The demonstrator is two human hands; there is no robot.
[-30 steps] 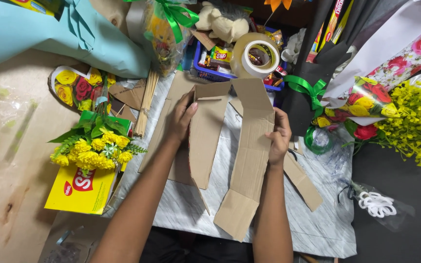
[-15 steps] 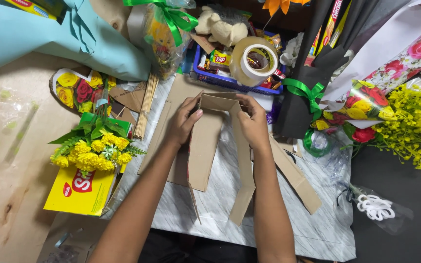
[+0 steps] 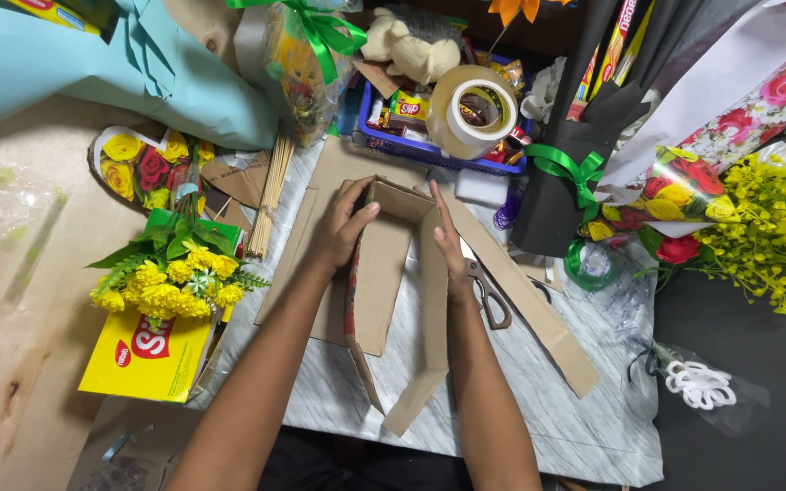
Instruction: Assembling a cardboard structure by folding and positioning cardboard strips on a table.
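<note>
Left hand cupped against the outer left wall of a folded cardboard frame, fingers curled over its top corner, thumb inside. Right hand flat and nearly straight, palm pressed to the frame's right wall, fingers pointing to 12 o'clock. Both forearms coming up from 6 o'clock.

Frame standing on edge as an upside-down U at the middle of the grey marble-patterned counter, closed end toward 12 o'clock, two long walls running back to 6 o'clock, the left one showing a red printed edge. Flat beneath it, more cardboard sheet. Just at 3 o'clock of the right wrist, scissors lying on the counter, partly hidden by the wrist. Beyond those, a long cardboard strip slanting toward 5 o'clock.

At 9 o'clock, yellow artificial flowers with green leaves resting on a yellow box. Above those, at 10 o'clock, a rose-printed card and a bundle of thin wooden sticks.

At 4 o'clock, near the counter's edge, a clear bag with white loops.

At 3 o'clock, a spray of small yellow blossoms beside red and yellow roses. At 2 o'clock, a black wrapped roll tied with green ribbon.

Farthest, at 12 o'clock, a large roll of clear tape leaning on a blue basket, a plush toy behind, a cellophane bouquet with a green bow at 11 o'clock, and pale blue paper at 10 o'clock.
</note>
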